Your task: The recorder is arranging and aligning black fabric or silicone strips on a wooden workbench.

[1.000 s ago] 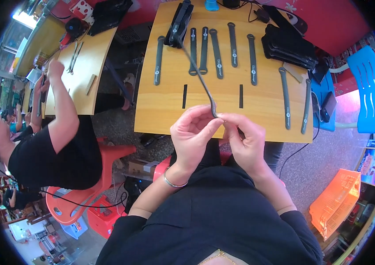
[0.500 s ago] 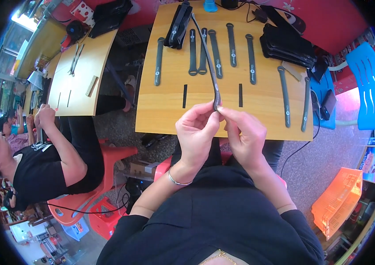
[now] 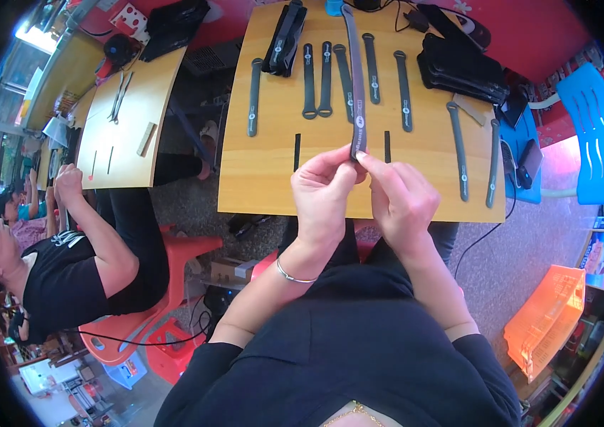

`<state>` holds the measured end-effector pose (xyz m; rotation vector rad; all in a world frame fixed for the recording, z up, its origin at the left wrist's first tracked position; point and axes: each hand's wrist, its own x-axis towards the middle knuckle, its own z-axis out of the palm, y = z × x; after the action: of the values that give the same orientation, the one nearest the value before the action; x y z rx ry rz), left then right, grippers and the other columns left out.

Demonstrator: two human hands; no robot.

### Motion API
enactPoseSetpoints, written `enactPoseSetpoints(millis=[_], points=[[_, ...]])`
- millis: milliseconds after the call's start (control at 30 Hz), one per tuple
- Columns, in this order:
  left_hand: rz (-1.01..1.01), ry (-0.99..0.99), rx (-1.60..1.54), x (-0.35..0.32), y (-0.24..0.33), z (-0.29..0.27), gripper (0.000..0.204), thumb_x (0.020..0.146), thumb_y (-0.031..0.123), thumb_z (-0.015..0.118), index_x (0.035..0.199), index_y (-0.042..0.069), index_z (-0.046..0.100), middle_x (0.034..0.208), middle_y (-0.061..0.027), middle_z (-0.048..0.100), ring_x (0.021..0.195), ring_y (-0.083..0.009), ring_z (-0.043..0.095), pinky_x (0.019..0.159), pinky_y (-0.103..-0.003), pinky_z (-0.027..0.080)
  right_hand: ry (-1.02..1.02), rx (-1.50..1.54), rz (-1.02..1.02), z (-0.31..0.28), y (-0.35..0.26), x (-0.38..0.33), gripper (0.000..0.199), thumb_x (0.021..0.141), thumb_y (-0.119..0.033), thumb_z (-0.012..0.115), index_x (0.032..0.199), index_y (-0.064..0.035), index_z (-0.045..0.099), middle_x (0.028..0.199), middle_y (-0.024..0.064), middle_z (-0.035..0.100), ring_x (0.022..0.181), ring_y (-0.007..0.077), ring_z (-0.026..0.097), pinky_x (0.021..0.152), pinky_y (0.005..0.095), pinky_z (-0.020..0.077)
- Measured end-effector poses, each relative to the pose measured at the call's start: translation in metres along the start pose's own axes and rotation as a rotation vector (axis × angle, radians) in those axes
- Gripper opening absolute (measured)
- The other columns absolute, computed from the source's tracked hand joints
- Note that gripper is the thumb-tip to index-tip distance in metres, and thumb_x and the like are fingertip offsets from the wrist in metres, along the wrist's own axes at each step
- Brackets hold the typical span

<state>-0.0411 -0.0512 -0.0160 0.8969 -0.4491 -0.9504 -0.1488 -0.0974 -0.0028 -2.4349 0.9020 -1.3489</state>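
Note:
A long, flat grey strap [image 3: 359, 92] with pale print stretches away from me above the wooden table [image 3: 259, 192]. Its near end is pinched between the thumb and fingers of my left hand [image 3: 324, 203]. My right hand [image 3: 405, 206] is closed too, its fingertips on the same end of the strap. Several similar straps with a loop at one end lie spread out, among them one strap [image 3: 254, 96] on the left and one strap [image 3: 403, 92] right of the held one. Two short black strips, a left strip [image 3: 297, 151] and a right strip [image 3: 387, 147], lie beyond my hands.
A bundle of black straps [image 3: 284, 43] sits at the far left, and a black stack [image 3: 462, 71] at the far right. A blue chair [image 3: 597, 135] and an orange basket [image 3: 544, 324] stand to the right. At the left table [image 3: 120, 171] sits another person [image 3: 81, 263].
The held strap has turned so its printed face shows, and its far end has swung right. Both hands have shifted slightly right, still pinching its near end.

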Motion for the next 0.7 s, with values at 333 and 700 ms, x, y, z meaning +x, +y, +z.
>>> enactPoseSetpoints(millis=[333, 700], points=[[0.000, -0.007, 0.127, -0.010, 0.014, -0.007, 0.017, 0.086, 0.004, 0.063, 0.100, -0.002, 0.057, 0.097, -0.0092, 0.064, 0.089, -0.0126, 0.062, 0.079, -0.026, 0.052, -0.013, 0.283, 0.311, 0.000, 0.007, -0.002, 0.025, 0.076, 0.005, 0.063, 0.097, -0.0095, 0.067, 0.070, 0.0067, 0.062, 0.060, 0.0205, 0.060, 0.053, 0.0295, 0.0448], [0.427, -0.209, 0.777, -0.014, 0.015, -0.015, 0.010, 0.085, 0.003, 0.061, 0.087, -0.003, 0.053, 0.079, -0.0124, 0.056, 0.072, -0.0231, 0.057, 0.066, -0.029, 0.047, -0.117, 0.491, 0.288, -0.014, -0.015, -0.003, 0.025, 0.076, 0.008, 0.063, 0.096, -0.0069, 0.066, 0.073, 0.0080, 0.064, 0.059, 0.0192, 0.060, 0.053, 0.0275, 0.0458]])
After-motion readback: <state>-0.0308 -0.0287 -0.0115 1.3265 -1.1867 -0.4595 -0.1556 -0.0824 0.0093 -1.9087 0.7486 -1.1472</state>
